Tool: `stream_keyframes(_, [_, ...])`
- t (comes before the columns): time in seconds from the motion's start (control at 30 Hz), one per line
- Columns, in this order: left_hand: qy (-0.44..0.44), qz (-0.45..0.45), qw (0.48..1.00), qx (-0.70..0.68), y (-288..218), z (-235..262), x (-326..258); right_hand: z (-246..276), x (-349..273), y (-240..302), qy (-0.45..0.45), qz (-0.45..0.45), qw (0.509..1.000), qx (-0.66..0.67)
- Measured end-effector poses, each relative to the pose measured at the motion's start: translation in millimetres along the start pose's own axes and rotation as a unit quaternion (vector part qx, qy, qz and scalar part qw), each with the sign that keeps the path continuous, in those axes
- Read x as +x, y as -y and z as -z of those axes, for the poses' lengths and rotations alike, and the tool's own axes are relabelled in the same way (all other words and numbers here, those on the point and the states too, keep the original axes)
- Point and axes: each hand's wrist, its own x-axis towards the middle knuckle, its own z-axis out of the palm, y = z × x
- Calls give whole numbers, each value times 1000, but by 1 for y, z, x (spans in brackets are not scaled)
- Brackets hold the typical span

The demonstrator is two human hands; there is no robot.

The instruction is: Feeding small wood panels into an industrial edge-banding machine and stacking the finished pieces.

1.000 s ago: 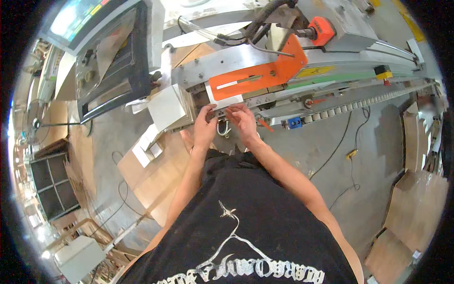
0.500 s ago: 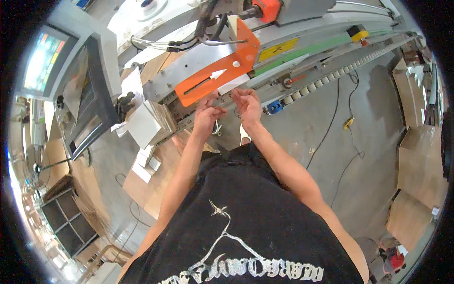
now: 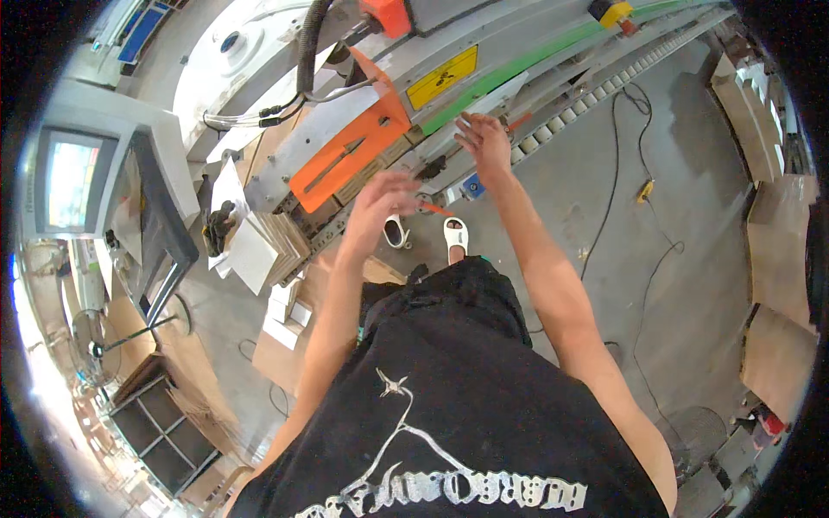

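Over the machine's front edge, your hands hang well apart, with nothing visible in either. Your left hand (image 3: 387, 195) is blurred, its fingers loosely bent near a perforated metal rail (image 3: 326, 229). Your right hand (image 3: 486, 145) spreads its fingers by a pale flat strip (image 3: 503, 97) lying along the machine; whether they touch it cannot be told. Below, your white sandals (image 3: 456, 236) stand close to the machine, probably so that you can reach the rail without stretching.

To your left, a stack of white-faced panels (image 3: 256, 256) leans at the rail's end, presumably kept within easy reach. Dark gloves (image 3: 218, 227) lie beside it, perhaps parked off the rail. Beyond your left hand, a slotted orange guard (image 3: 367, 151) overhangs the metal surface (image 3: 289, 160), likely shielding fingers. Past it sits a yellow warning label (image 3: 442, 78), seemingly placed to face you.

On your right, a roller track (image 3: 570, 112) stretches away, apparently to carry long pieces. A cable with a yellow connector (image 3: 645, 192) crosses the grey floor (image 3: 682, 194). Farther left stand a tilted monitor (image 3: 73, 186) and a fan (image 3: 95, 347); cardboard sheets (image 3: 781, 250) line the far right.
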Motion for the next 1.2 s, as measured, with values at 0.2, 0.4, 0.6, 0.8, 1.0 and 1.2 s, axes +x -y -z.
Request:
stream_keyframes(0.2, [-256,-34,960,112,-21,69,-113,42,-20,8,-4,135,961,-243])
stream_keyframes(0.4, [-600,-49,647,468,13,162,-150,55,-42,0,94,340,765,-538])
stream_keyframes(0.6, [-570,123,730,356,15,164,-135,58,-31,-13,61,391,748,-533])
stream_keyframes(0.8, [-572,108,688,434,21,162,-127,51,-42,-10,66,361,749,-552])
stream_keyframes(1.0, [-572,76,710,405,9,158,-132,55,-35,-13,65,374,748,-544])
stream_keyframes(1.2, [-478,-7,782,400,-26,112,-159,50,-37,-12,58,374,736,-562])
